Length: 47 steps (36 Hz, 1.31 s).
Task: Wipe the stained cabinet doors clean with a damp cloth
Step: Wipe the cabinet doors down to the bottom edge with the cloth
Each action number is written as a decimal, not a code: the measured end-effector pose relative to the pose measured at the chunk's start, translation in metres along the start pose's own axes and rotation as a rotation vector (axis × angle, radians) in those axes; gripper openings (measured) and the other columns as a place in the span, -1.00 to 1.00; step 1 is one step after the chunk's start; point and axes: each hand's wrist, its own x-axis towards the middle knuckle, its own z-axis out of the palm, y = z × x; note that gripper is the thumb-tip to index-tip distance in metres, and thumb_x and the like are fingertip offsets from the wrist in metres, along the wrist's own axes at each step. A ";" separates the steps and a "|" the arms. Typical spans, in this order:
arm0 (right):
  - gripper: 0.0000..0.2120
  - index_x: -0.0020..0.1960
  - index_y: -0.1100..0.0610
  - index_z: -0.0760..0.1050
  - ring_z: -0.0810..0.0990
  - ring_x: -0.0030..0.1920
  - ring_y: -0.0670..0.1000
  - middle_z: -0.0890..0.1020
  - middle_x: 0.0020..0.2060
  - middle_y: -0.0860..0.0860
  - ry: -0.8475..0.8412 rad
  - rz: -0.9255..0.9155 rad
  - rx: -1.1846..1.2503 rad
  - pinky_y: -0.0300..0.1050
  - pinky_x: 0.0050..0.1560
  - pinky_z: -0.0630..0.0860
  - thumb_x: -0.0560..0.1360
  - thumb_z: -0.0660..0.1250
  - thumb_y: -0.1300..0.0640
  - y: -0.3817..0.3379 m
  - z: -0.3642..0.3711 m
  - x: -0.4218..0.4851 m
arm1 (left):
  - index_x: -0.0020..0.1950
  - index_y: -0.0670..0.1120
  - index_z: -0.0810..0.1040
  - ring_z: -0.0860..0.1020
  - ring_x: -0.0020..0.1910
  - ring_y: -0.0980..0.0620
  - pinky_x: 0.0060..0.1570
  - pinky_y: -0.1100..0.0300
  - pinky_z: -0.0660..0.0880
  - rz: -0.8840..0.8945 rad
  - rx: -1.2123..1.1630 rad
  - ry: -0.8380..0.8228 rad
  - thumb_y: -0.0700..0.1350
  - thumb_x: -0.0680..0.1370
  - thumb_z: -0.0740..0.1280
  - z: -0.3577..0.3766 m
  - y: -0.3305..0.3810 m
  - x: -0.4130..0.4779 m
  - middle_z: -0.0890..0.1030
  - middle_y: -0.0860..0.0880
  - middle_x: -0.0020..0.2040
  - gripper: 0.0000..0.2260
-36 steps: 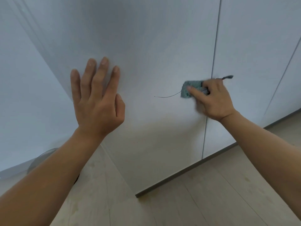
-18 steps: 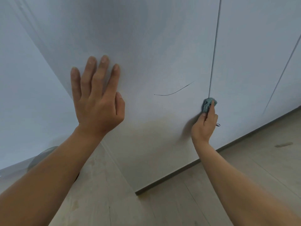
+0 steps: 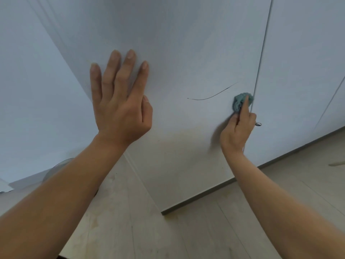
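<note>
Head view: left hand flat, fingers straight and spread, palm pressed on white cabinet door. Right hand grips bunched teal cloth, index finger pressing it against the door's right edge by the seam. Thin dark curved mark lies between the hands, just left of the cloth.

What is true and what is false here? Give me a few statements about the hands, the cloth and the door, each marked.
1. The left hand lies flat on the cabinet door, fingers straight. True.
2. The right hand holds a red sponge. False: it grips a blue-green cloth.
3. A thin dark curved line marks the door. True.
4. The cloth covers that line. False: it sits apart from it, to its right, by the door's edge.
</note>
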 end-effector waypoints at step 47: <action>-0.56 0.45 0.18 0.44 0.40 -0.05 0.13 0.43 -0.03 0.09 -0.384 -0.520 -0.013 -0.01 -0.02 0.42 0.59 0.20 0.35 -0.005 -0.001 -0.100 | 0.52 -0.12 0.48 0.36 0.53 -0.30 0.51 -0.36 0.20 -0.004 0.018 -0.006 -0.16 0.54 0.29 -0.001 0.000 0.000 0.43 -0.19 0.53 -0.48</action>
